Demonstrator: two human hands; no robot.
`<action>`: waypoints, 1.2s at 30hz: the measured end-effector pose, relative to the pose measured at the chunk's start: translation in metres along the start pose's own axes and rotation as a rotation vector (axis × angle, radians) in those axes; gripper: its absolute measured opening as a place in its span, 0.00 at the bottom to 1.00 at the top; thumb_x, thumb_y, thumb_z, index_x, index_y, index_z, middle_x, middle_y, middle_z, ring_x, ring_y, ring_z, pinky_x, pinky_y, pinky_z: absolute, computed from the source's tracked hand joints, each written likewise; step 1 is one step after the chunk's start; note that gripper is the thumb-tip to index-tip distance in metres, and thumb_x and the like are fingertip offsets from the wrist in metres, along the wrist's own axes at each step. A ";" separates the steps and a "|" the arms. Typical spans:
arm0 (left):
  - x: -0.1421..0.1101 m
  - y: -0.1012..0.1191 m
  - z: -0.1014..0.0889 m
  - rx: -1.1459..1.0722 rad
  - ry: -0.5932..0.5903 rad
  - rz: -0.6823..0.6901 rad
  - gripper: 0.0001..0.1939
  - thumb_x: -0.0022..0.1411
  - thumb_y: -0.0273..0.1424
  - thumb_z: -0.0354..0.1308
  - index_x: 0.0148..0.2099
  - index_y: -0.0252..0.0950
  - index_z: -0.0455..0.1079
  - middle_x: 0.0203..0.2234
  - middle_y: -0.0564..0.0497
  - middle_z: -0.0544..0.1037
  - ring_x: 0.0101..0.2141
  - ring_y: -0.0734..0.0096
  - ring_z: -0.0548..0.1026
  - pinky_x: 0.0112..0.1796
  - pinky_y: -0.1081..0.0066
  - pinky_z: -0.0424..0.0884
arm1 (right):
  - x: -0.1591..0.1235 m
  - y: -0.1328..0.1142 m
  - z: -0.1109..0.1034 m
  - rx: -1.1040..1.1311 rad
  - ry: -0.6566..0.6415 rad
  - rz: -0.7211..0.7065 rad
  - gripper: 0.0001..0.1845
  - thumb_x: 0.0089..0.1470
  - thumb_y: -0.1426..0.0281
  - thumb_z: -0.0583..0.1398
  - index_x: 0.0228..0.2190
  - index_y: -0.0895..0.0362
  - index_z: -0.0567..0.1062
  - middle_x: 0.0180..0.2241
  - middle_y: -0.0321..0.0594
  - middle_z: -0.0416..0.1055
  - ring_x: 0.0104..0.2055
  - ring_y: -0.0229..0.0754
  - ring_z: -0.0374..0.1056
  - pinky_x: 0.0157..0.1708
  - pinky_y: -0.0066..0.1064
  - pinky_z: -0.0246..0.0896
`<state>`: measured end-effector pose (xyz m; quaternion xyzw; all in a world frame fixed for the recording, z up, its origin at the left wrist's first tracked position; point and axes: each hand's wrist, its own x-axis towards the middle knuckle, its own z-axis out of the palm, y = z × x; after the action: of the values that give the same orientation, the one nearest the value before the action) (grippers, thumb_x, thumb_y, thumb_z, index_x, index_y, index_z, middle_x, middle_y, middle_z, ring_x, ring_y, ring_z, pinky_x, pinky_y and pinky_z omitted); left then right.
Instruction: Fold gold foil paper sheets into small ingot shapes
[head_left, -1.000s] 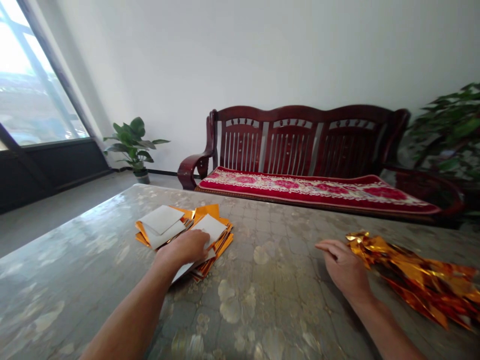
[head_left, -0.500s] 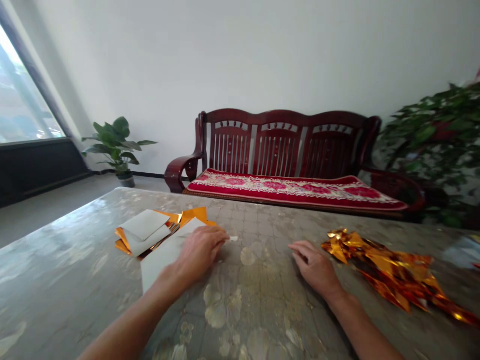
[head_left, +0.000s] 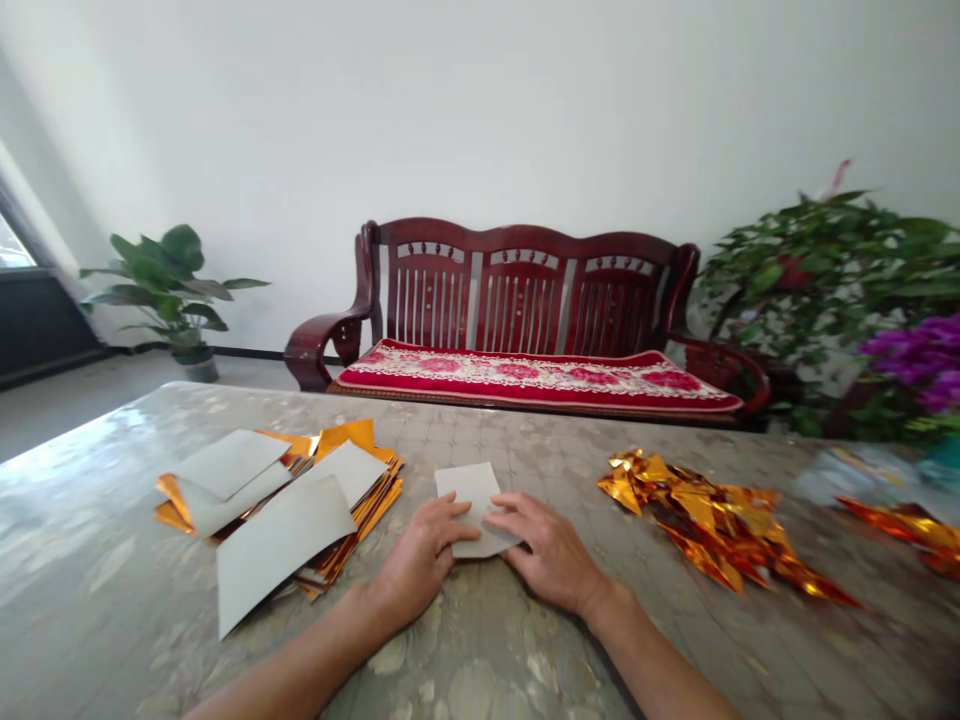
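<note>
A small white sheet of paper (head_left: pixel 466 485) lies on the table in front of me, its near edge slightly raised. My left hand (head_left: pixel 424 552) holds it at the left side, fingertips on top. At the right side my right hand (head_left: pixel 553 555) has its fingers over the sheet and its thumb near the close edge. To the left is a loose pile of paper (head_left: pixel 281 545), white on the faces that show, with gold foil at several edges. Folded shiny gold foil pieces (head_left: pixel 712 515) lie heaped to the right.
The table (head_left: pixel 480 660) has a patterned, glossy cover. More gold foil (head_left: pixel 911 530) and a clear plastic bag (head_left: pixel 855 472) are at the far right. Behind the table stands a dark red wooden bench (head_left: pixel 517 290), with potted plants (head_left: pixel 169 285) on both sides.
My left hand has come off the pile and moved right with a white sheet. My right hand has moved left to meet it. The view has turned slightly right.
</note>
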<state>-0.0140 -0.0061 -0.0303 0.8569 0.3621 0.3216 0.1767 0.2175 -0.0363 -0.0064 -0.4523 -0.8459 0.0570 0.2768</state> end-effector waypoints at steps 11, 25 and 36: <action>0.002 0.013 -0.008 0.187 -0.059 0.041 0.08 0.63 0.29 0.59 0.44 0.41 0.78 0.46 0.48 0.80 0.48 0.58 0.75 0.52 0.56 0.71 | -0.001 0.004 0.001 -0.001 0.012 0.009 0.18 0.51 0.76 0.63 0.45 0.52 0.77 0.44 0.38 0.78 0.46 0.44 0.71 0.48 0.36 0.63; 0.003 0.010 -0.010 0.171 0.007 0.012 0.10 0.67 0.29 0.55 0.41 0.40 0.78 0.40 0.49 0.81 0.41 0.65 0.77 0.47 0.65 0.72 | 0.000 0.002 -0.002 -0.065 -0.022 0.010 0.10 0.52 0.71 0.66 0.38 0.51 0.78 0.39 0.36 0.76 0.43 0.43 0.69 0.44 0.33 0.61; 0.007 0.015 -0.014 0.138 -0.003 -0.079 0.13 0.67 0.29 0.53 0.36 0.39 0.79 0.37 0.48 0.82 0.41 0.64 0.78 0.46 0.66 0.72 | 0.004 0.003 0.003 -0.006 0.008 0.080 0.06 0.56 0.74 0.62 0.30 0.53 0.79 0.31 0.37 0.76 0.37 0.42 0.69 0.38 0.30 0.61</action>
<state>-0.0124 -0.0102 -0.0092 0.8525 0.4167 0.2872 0.1306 0.2163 -0.0315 -0.0080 -0.4867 -0.8262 0.0639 0.2764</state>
